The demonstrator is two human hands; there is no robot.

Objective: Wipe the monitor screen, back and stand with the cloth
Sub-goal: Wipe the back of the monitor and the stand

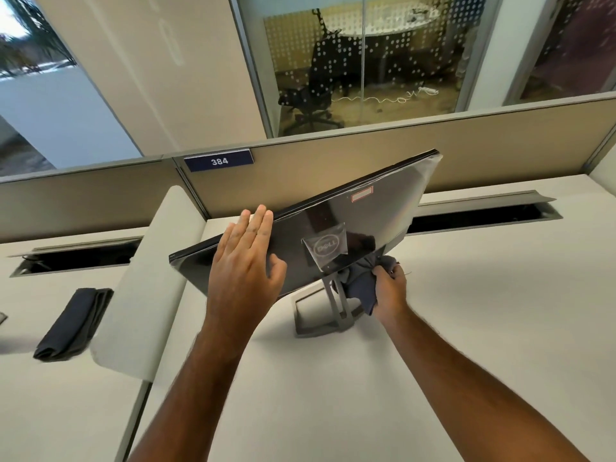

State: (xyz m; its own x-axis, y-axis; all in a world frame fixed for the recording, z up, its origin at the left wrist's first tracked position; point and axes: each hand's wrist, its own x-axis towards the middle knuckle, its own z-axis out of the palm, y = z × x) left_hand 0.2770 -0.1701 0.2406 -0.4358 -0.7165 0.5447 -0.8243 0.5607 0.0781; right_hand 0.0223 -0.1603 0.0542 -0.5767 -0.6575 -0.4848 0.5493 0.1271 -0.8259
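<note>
Two hands on the monitor, mid-frame, back face toward the camera.
Spare folded cloth lies lower left on the worktop. Left hand, fingers straight, presses flat on the monitor's back, probably steadying the tilt; right hand grips the bunched cloth against the stand neck. No containers seen.
</note>
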